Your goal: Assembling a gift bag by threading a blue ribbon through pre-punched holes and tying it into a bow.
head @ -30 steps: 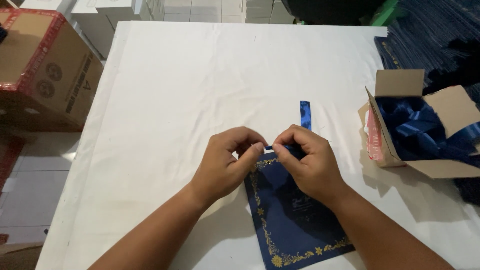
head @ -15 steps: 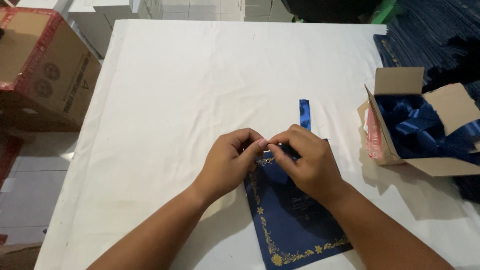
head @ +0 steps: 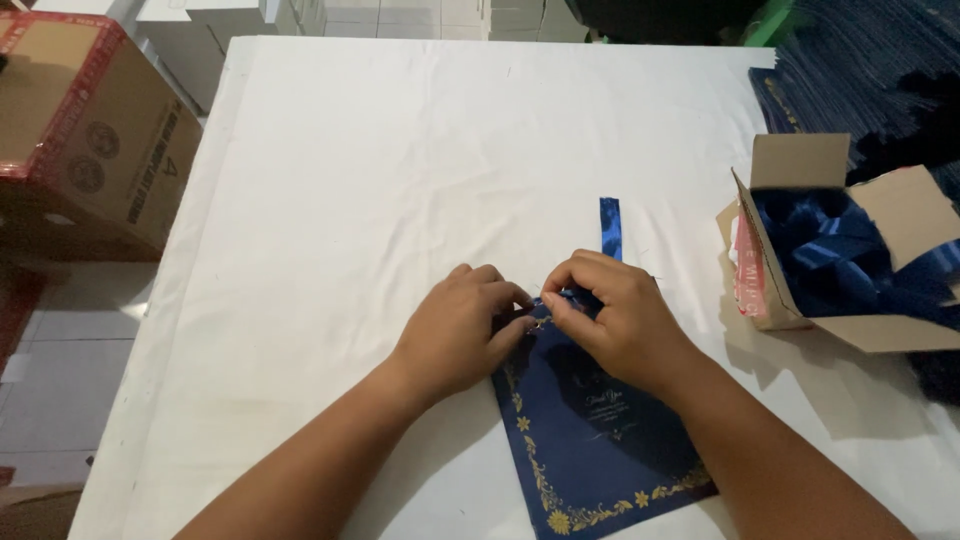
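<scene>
From the head camera, looking down, your left hand (head: 455,325) and your right hand (head: 612,318) meet at the centre of the white table (head: 400,170), fingertips almost touching each other. Both rest on the top edge of a dark blue card (head: 590,440) with gold floral trim, which lies flat and slightly turned, running from your hands toward 5 o'clock. Your right hand pinches a blue ribbon (head: 610,226) between thumb and forefinger at the card's top edge; the ribbon's free end lies straight on the cloth, pointing to 12 o'clock from your knuckles. Your left hand is curled with its fingers bent against the card's upper left corner, pressing or pinching there; whether it also grips the ribbon you cannot tell, since the fingers hide the spot. At 3 o'clock, well apart from your hands, an open cardboard box (head: 800,180) holds a heap of blue ribbons (head: 830,250). At 10 o'clock, off the table's edge, stands a larger brown carton (head: 90,130) with red tape. A pile of dark blue material (head: 870,60) fills the 1 o'clock corner.
</scene>
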